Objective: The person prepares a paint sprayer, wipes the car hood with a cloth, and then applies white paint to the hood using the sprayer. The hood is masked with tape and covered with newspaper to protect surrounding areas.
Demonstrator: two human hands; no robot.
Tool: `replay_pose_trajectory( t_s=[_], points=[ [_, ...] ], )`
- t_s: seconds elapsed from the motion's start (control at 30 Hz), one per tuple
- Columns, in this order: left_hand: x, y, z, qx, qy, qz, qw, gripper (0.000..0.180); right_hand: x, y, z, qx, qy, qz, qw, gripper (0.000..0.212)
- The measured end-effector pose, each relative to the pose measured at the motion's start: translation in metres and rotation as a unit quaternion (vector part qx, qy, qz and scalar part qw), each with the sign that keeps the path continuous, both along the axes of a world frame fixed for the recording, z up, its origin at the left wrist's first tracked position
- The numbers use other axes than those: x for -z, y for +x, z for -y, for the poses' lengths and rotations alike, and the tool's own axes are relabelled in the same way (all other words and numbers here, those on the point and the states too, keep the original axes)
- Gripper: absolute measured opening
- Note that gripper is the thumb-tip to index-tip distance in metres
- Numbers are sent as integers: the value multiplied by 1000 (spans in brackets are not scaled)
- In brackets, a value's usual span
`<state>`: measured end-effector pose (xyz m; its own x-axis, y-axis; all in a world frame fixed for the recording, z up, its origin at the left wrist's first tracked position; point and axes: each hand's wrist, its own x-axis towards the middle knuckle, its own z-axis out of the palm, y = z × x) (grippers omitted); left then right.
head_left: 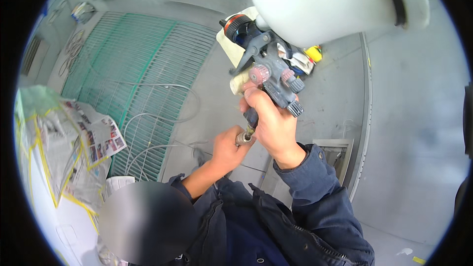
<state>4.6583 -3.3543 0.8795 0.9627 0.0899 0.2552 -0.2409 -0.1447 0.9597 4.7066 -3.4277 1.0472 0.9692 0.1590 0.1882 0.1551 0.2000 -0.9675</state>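
My right hand point(272, 125) is wrapped round the handle of a paint spray gun point(266, 59) with a grey, paint-smeared body. A large white cup point(330, 5) sits on the gun, and its black-and-orange front ring points up and left. Pinkish and dark knobs stick out from the side and back. Below the handle, my left hand point(227, 149) is closed round a metal hose coupling point(243, 139) at the gun's air inlet. The coupling meets the fitting there; whether it is locked on cannot be seen. Some of my right fingers are hidden behind the handle.
Green floor grating point(133, 69) spreads to the left, with loops of grey hose point(148, 118) across it. At the left stands a surface masked with newspaper point(98, 133) and yellow tape. Beyond the gun is a yellow item point(314, 53). A framed recess point(340, 152) lies right of my arm.
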Motion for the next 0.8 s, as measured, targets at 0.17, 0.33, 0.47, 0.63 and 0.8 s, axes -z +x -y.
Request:
replay_pose_trajectory(
  t_s=[0.17, 0.33, 0.47, 0.63, 0.8],
  points=[
    [-52, -30, 65, -44, -27, -42, 998, 23, -43, -22, 63, -73, 47, 10, 996, 23],
    [-101, -103, 120, -65, -63, -78, 993, 18, -60, -85, 122, -159, 46, 63, 984, 20],
    [-130, -149, 116, -60, -92, -80, 991, 18, -91, -135, 123, -193, 37, 52, 979, 21],
    [-153, -205, 79, 3, -89, -87, 992, 22, -100, -185, 98, -214, 35, 88, 972, 11],
    [-146, -247, 54, 43, -154, -138, 977, 24, -88, -229, 67, -219, 68, 38, 973, 13]
  ],
)
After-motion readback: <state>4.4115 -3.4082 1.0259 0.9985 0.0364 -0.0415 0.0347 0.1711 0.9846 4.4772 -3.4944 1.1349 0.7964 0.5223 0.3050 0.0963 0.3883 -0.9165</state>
